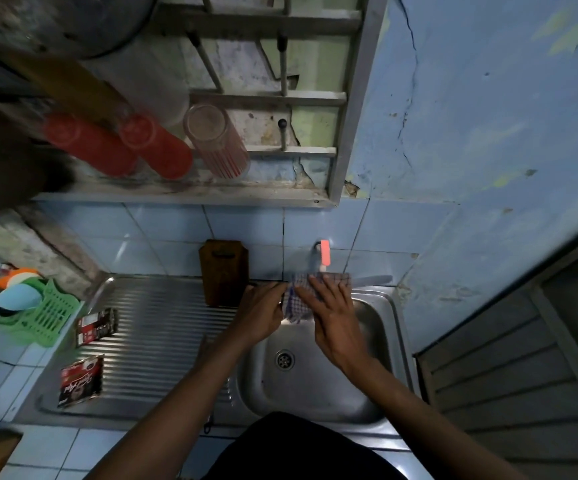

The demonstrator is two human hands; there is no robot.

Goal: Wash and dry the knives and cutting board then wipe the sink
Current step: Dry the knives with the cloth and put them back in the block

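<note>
Both hands, left hand (259,315) and right hand (332,315), grasp a checked cloth (318,289) around what seems a knife (372,280) above the sink (389,372) | step: drying | cutting board (224,271) upright left of sink | next: draw cloth along blade.

One head-worn wide-angle view looks steeply down from close above the sink (315,386), facing the far tiled wall (163,226); edges bend, probably lens distortion.

Dim, cracked blue wall (471,116), perhaps damp.
</note>
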